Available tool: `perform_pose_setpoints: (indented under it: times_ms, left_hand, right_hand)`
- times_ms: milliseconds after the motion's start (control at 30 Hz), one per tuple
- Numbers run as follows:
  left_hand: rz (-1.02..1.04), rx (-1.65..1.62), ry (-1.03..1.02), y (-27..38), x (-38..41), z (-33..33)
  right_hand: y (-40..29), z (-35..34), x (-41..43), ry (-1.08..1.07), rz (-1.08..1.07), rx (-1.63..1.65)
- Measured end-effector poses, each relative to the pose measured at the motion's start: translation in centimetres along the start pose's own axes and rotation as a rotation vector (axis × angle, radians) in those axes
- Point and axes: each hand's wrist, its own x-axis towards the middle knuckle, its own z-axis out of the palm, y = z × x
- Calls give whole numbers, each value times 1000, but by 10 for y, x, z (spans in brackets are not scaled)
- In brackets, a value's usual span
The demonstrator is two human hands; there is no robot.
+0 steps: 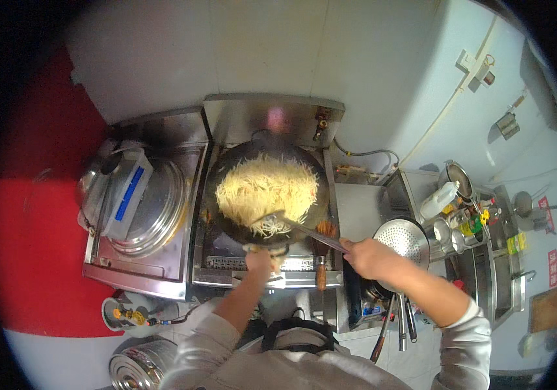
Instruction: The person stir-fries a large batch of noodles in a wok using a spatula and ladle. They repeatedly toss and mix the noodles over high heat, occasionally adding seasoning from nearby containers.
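A large dark wok point(324, 195) sits on the stainless steel stove point(210, 278), heaped with thin pale-yellow strands of food point(263, 190). Whether these are noodles or shredded potato, I cannot tell. My left hand point(259, 263) grips the wok's near rim or handle through a folded cloth point(278, 251). In my right hand point(368, 258) is the long handle of a wok ladle point(310, 233); its head lies in the near side of the strands, partly covered. A bamboo wok brush point(321, 278) with splayed bristles rests right of the wok, its wooden handle over the stove's front edge.
Left of the wok stand a round steel pot lid point(166, 209) and a translucent plastic bin point(127, 195). At right are a perforated strainer point(401, 241), a white jug point(439, 201) and several bottles. A gas cylinder point(137, 317) and a steel pot point(134, 370) stand lower left.
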Motion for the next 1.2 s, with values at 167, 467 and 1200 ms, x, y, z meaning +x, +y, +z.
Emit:
perform_pose_setpoints:
  times_ms: [167, 467, 1200]
  left_hand:
    - [519, 343, -226, -68, 77, -34]
    - [672, 739, 164, -63, -21, -30]
    - [537, -97, 333, 4, 13, 34]
  right_hand:
    - [2, 8, 3, 35, 50, 6]
    - [-9, 24, 20, 59, 161, -39]
    - [-9, -136, -17, -359, 424, 522]
